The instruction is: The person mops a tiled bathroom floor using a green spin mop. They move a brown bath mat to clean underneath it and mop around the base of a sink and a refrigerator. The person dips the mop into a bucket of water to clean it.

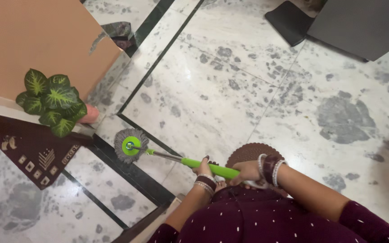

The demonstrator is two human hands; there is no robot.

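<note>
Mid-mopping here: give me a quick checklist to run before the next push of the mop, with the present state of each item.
1. Left hand on the green mop handle: ok.
2. Right hand on the handle: ok.
3. Mop head flat on the floor: ok.
4. Potted plant apart from the mop head: ok, but close.
5. Dark red rug not under the mop: ok.
6. Floor wet or dry: cannot tell.

No package, label, sign or screen is seen in this view. Nothing of that kind is shown anywhere here.
</note>
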